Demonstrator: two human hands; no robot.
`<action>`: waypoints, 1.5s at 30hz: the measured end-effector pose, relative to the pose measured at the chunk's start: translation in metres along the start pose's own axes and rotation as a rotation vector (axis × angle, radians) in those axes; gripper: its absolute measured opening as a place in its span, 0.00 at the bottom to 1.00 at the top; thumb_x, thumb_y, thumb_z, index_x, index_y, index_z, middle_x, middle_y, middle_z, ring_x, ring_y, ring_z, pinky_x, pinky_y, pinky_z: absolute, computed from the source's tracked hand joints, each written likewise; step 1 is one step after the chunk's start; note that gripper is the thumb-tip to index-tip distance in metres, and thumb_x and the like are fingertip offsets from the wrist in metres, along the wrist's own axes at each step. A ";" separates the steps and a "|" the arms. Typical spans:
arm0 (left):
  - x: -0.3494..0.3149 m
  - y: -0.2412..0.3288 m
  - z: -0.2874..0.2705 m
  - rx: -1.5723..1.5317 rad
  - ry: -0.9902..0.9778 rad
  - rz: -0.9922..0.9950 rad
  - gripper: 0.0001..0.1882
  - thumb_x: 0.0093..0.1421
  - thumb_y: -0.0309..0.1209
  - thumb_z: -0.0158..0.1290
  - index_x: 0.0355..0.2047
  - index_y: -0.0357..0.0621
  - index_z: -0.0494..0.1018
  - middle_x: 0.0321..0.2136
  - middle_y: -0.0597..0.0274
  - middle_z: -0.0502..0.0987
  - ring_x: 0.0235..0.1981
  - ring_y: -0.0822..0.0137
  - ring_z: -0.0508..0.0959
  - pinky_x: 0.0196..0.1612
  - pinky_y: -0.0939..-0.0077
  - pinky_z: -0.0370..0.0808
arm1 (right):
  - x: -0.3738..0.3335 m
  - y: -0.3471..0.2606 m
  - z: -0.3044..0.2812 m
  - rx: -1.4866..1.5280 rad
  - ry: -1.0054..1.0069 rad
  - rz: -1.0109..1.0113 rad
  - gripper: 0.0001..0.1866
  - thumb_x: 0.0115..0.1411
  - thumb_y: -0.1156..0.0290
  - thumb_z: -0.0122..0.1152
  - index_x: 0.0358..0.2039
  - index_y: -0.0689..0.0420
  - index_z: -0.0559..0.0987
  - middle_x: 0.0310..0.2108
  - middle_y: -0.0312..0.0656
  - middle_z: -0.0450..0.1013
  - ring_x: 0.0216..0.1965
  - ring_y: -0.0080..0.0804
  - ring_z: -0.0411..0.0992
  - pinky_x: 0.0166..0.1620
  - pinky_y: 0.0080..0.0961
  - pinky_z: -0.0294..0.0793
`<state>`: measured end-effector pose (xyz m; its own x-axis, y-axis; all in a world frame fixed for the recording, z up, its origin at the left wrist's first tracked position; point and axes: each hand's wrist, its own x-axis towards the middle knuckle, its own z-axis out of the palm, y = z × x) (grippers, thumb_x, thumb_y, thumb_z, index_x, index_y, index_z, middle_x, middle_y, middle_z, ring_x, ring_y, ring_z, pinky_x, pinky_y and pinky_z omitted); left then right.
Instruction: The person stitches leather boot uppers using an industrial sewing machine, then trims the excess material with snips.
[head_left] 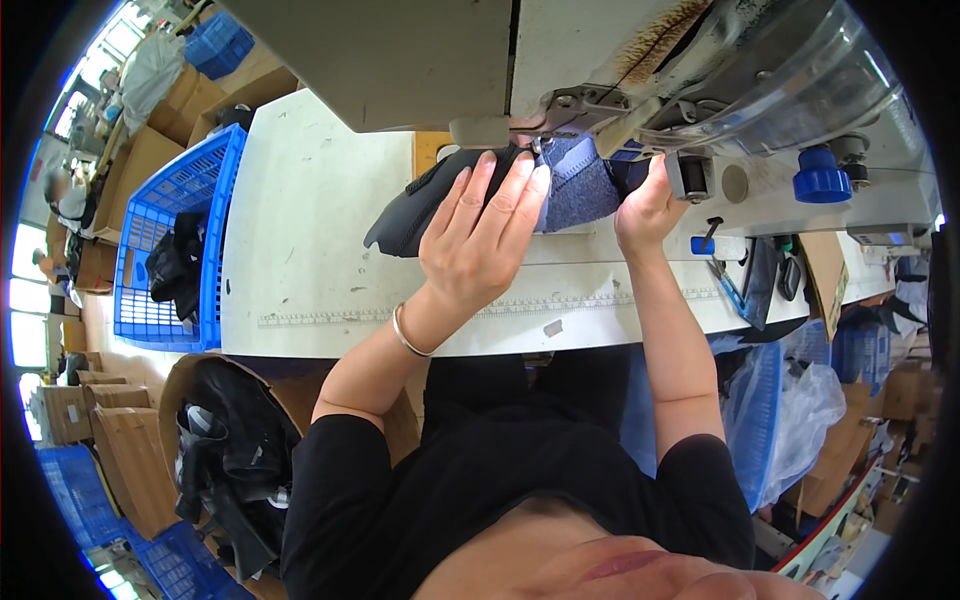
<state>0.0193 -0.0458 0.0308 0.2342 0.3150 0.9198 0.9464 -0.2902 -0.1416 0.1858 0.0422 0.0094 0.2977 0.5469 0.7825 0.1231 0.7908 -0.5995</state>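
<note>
A sewing machine (430,60) stands over the white table, its needle area just beyond my left fingertips. My left hand (480,225) lies flat, fingers stretched out, on a black padded piece (400,215) with a stitched edge. Joined to or lying against that piece is a blue-grey fuzzy fabric part (583,195), under the machine head. My right hand (648,208) is at the right end of the work, beside a dark strip of it. Its thumb points up toward the machine; the other fingers are hidden, so its grip does not show.
A ruler strip (480,312) runs along the white tabletop (300,230). Blue-handled snips (728,288) and a dark pouch (760,285) lie to the right. Blue crates (228,180) and a carton of black pieces (235,420) stand at the left.
</note>
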 end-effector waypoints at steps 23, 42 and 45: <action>0.001 -0.008 0.004 -0.095 0.042 -0.026 0.07 0.56 0.32 0.58 0.35 0.50 0.82 0.37 0.65 0.82 0.39 0.62 0.82 0.45 0.70 0.80 | 0.010 -0.017 -0.002 -0.137 -0.097 -0.020 0.16 0.70 0.66 0.44 0.30 0.64 0.73 0.22 0.43 0.71 0.22 0.28 0.65 0.29 0.24 0.62; 0.003 -0.016 0.009 -0.307 0.105 -0.037 0.11 0.44 0.22 0.61 0.31 0.47 0.83 0.31 0.62 0.81 0.39 0.57 0.83 0.45 0.67 0.80 | 0.009 -0.029 0.002 -0.238 -0.094 0.045 0.17 0.71 0.64 0.43 0.31 0.63 0.73 0.21 0.43 0.71 0.21 0.31 0.64 0.28 0.26 0.62; 0.004 -0.017 0.010 -0.315 0.110 -0.043 0.12 0.44 0.21 0.61 0.31 0.47 0.83 0.31 0.62 0.81 0.38 0.57 0.83 0.45 0.67 0.81 | 0.010 -0.029 0.003 -0.236 -0.104 0.034 0.17 0.71 0.65 0.43 0.30 0.63 0.73 0.21 0.43 0.71 0.21 0.32 0.65 0.28 0.26 0.62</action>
<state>0.0062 -0.0309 0.0335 0.1536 0.2385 0.9589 0.8358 -0.5491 0.0027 0.1824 0.0254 0.0348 0.2076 0.6068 0.7672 0.3364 0.6922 -0.6385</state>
